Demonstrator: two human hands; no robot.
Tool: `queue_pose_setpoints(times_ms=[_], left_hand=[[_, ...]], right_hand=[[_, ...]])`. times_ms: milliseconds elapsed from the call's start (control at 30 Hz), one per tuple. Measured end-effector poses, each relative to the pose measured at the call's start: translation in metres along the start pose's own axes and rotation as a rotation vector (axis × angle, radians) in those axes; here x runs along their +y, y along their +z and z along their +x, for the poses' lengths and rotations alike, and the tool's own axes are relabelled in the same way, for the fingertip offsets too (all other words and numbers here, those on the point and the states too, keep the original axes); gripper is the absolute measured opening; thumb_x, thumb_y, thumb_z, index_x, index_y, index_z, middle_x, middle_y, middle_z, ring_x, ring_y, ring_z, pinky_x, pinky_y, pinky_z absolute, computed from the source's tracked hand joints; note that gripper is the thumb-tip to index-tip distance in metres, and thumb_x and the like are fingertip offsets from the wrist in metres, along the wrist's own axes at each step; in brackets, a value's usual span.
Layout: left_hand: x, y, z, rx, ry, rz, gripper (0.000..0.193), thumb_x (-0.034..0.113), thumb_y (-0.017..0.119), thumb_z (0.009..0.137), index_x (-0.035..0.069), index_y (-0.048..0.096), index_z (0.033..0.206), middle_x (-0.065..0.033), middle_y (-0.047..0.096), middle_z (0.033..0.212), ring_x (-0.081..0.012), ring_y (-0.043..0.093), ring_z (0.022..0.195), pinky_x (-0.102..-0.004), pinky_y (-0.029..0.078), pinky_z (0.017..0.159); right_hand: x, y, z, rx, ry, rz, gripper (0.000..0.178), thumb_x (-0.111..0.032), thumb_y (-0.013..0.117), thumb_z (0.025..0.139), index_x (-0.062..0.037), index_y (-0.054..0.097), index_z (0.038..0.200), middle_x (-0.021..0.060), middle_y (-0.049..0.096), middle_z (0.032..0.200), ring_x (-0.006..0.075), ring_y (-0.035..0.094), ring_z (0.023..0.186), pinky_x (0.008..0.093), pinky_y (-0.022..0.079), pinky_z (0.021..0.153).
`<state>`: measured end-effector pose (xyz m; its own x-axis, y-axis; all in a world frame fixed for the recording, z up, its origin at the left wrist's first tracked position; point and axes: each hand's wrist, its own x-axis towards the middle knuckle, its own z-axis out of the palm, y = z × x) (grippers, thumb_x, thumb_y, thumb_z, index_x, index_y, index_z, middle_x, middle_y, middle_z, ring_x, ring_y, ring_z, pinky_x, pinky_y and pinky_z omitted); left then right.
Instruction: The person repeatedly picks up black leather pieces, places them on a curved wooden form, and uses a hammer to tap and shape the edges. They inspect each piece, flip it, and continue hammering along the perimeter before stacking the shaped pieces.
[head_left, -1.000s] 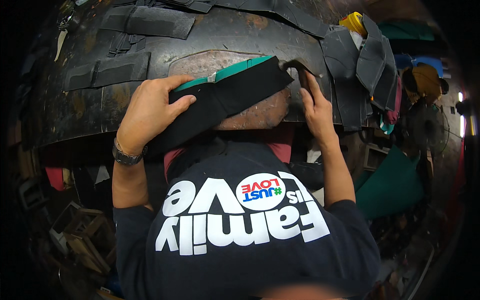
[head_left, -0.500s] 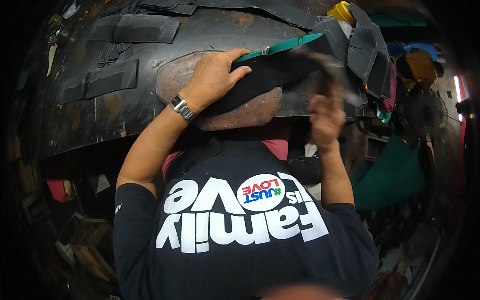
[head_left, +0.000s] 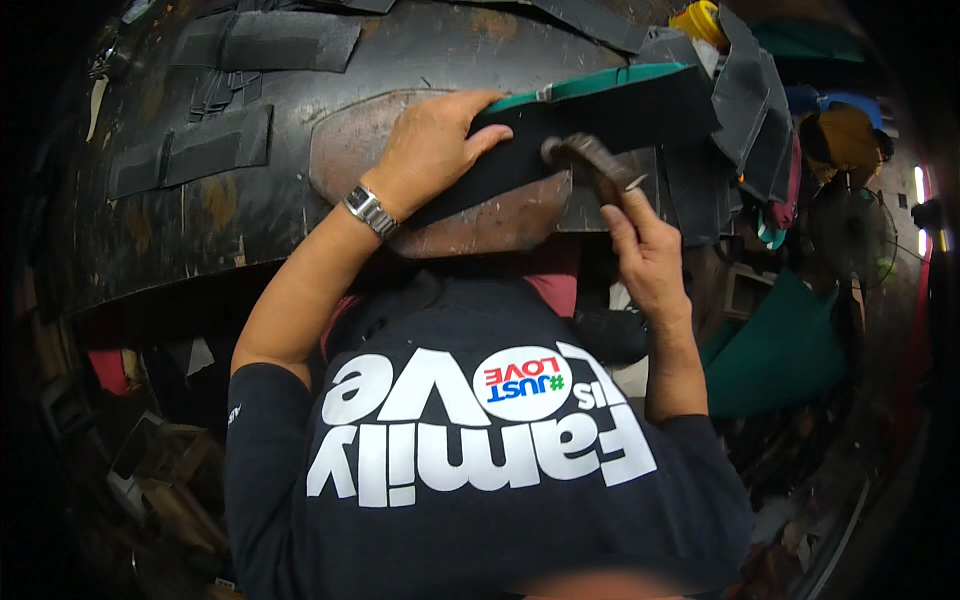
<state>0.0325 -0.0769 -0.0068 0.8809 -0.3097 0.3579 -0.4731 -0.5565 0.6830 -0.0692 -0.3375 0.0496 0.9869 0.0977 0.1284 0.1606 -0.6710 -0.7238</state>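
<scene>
My left hand (head_left: 430, 140) grips the left end of a long, folded black sheet piece (head_left: 640, 115), thumb on top and fingers round its far edge. A green lining (head_left: 600, 83) shows along that far edge, with a small pale, shiny bit on it just right of my fingers. In my right hand (head_left: 655, 255) is a hammer (head_left: 592, 160), its handle closed in my fingers. The hammer's head is over the near part of the black piece; whether it touches, I cannot tell. Beneath the piece lies a worn reddish-brown board (head_left: 480, 228), partly covered.
Flat black cut pieces (head_left: 290, 42) lie on the dark worktable (head_left: 270, 215) at the left. More black sheets (head_left: 745, 100) are piled at the right, beside a yellow container (head_left: 700, 22). Green cloth (head_left: 780, 350) hangs low at the right, below the table's edge.
The hammer, blurred and farther right before, has come left over the black piece with my right hand. The piece's right end has shifted a little right. My left hand keeps its grip.
</scene>
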Motion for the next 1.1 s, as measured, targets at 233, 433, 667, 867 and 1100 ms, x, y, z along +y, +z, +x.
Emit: queue_pose_setpoints(times_ms=[233,433,667,867,1100], left_hand=[[0.0,0.0,-0.003,0.001,0.025,-0.019,0.034,0.03,0.073,0.09,0.008,0.071,0.116,-0.0148,0.071,0.106,-0.0349,0.068,0.097,-0.042,0.054,0.084],[-0.005,-0.014,-0.01,0.022,-0.021,-0.146,0.035,0.021,0.076,0.089,0.007,0.07,0.12,-0.0127,0.067,0.109,-0.0286,0.068,0.098,-0.0362,0.053,0.086],[-0.014,-0.062,-0.046,0.166,-0.153,-0.158,0.032,0.013,0.077,0.087,0.005,0.072,0.117,-0.0109,0.068,0.108,-0.0236,0.068,0.095,-0.0332,0.054,0.086],[-0.013,-0.078,-0.071,0.225,-0.242,-0.216,0.028,0.007,0.076,0.087,0.003,0.072,0.114,-0.0095,0.069,0.104,-0.02,0.068,0.091,-0.0302,0.055,0.084],[-0.007,-0.062,-0.064,0.144,-0.139,-0.176,0.038,0.008,0.078,0.087,0.005,0.07,0.123,-0.0101,0.067,0.115,-0.0198,0.067,0.1,-0.031,0.055,0.087]], right_hand=[[0.006,0.015,-0.004,-0.137,0.123,-0.043,0.041,-0.015,0.064,0.101,-0.005,0.058,0.14,0.019,0.069,0.086,0.026,0.069,0.071,0.0332,0.052,0.068],[-0.01,0.023,0.003,-0.283,-0.068,-0.104,0.037,-0.02,0.064,0.099,-0.0131,0.06,0.136,0.021,0.071,0.094,0.0413,0.071,0.085,0.044,0.056,0.073],[-0.038,0.04,0.005,-0.47,-0.09,-0.043,0.045,-0.02,0.066,0.098,-0.0165,0.057,0.142,0.0197,0.072,0.093,0.0377,0.072,0.081,0.0424,0.057,0.07],[-0.043,0.053,0.016,-0.493,-0.204,-0.101,0.047,-0.021,0.065,0.098,-0.0185,0.055,0.144,0.0202,0.071,0.088,0.039,0.071,0.079,0.0451,0.056,0.069],[-0.04,0.073,0.037,-0.253,-0.147,-0.131,0.041,-0.022,0.066,0.099,-0.0149,0.058,0.138,0.0211,0.072,0.091,0.0408,0.071,0.082,0.0455,0.055,0.071]])
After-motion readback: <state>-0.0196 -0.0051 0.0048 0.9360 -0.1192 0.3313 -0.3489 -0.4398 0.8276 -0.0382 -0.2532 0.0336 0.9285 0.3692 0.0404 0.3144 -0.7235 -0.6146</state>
